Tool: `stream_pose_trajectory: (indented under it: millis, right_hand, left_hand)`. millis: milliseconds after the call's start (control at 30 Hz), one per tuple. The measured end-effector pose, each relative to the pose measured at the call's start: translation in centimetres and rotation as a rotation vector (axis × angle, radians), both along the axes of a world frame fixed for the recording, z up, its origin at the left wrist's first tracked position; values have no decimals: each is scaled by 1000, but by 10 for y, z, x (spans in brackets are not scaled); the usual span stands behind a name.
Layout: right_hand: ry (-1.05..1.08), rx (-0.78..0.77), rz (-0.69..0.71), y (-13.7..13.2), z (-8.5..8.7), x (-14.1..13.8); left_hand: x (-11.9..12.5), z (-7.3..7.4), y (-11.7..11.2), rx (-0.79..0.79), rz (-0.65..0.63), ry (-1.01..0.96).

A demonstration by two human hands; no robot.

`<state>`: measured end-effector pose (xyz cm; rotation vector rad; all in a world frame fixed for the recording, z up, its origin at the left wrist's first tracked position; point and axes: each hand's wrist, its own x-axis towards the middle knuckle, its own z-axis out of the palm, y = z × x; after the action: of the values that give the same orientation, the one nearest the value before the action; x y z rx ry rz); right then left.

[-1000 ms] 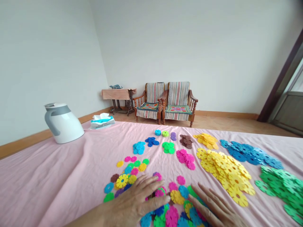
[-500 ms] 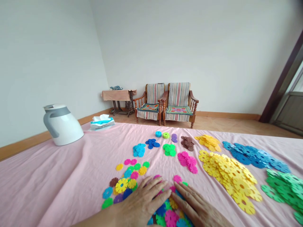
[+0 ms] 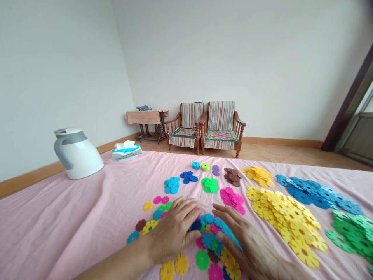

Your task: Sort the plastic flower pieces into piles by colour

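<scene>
Mixed-colour, notched plastic flower discs (image 3: 207, 239) lie in a loose heap at the near middle of the cloth. My left hand (image 3: 176, 227) rests over the heap's left part, fingers stretched forward and thumb apart. On the right side, my right hand (image 3: 240, 237) reaches in with its fingers extended, beside or on blue discs. Neither hand grasps a disc. Between the palms show blue, pink, green and yellow discs. Two yellow discs (image 3: 175, 266) lie nearer me, below my left hand. Some discs are hidden beneath the hands.
Single-colour disc piles surround the heap: pink (image 3: 233, 199), yellow (image 3: 287, 217), blue (image 3: 319, 192), green (image 3: 354, 233), brown (image 3: 232, 177) and light blue (image 3: 171, 185). A white jug (image 3: 80, 155) and tissue box (image 3: 126, 151) stand at left on the pink cloth (image 3: 87, 221). Two chairs (image 3: 221, 128) stand beyond.
Both hands have moved forward and slightly apart over the heap. More mixed discs show between and below them, and some have shifted.
</scene>
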<state>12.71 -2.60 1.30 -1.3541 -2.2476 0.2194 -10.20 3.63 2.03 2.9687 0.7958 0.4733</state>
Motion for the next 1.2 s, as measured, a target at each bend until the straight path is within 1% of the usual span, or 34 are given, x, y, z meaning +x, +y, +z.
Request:
stream_pose_trajectory:
  millis: [33,67,133,167,200,233,333,433,533,600,667,733,767,833,900,1000,1100,1200]
  right_hand:
    - [46,34,-64,-3,-1,5]
    - [89,62,-120,-6,-3,9]
    - [137,95,-175,-11,-9,17]
    - [139,101,-177,-14,-12,20]
    - [129,103,-166,-17,-15,22]
    - [116,102,-155,-20,-16,24]
    - [87,111,-162,-32,-16,31]
    - [40,137,-153,-43,-15,43]
    - [-78,105,-54,-48,-22,60]
    - [-161,94,32,-46,-32,70]
    - [-211,99,96,-41,-45,75]
    - [-224,121,135,-36,-56,74]
    - [-224,135,149,-34,-60,71]
    - [-229,162,174,-30,-63,64]
    - [-215,158,184,-26,-62,53]
    - [-161,94,185,-16,-53,35]
    - [-137,44,191,-5,-39,19]
    - [-149,-64,167,4,-23,6]
  left_hand:
    - [2,2,-7,21,-64,2]
    - [5,5,-14,43,-157,26]
    - [13,7,-27,106,-356,101]
    - [18,7,-33,138,-421,132]
    - [22,7,-36,164,-459,156]
    - [26,5,-38,177,-464,166]
    - [34,-1,-32,160,-374,138]
    - [33,-8,-17,131,-260,99]
    - [28,-9,-4,122,-177,53]
    - [22,-4,-3,101,-191,43]
    - [16,1,-8,62,-266,73]
    - [11,5,-15,15,-322,126]
    - [10,6,-18,-5,-326,147]
    - [10,4,-19,-30,-287,172]
    - [11,-1,-16,-33,-238,173]
    - [15,-10,-3,-11,-202,151]
    - [20,-14,12,30,-176,116]
    - [24,-15,24,78,-119,81]
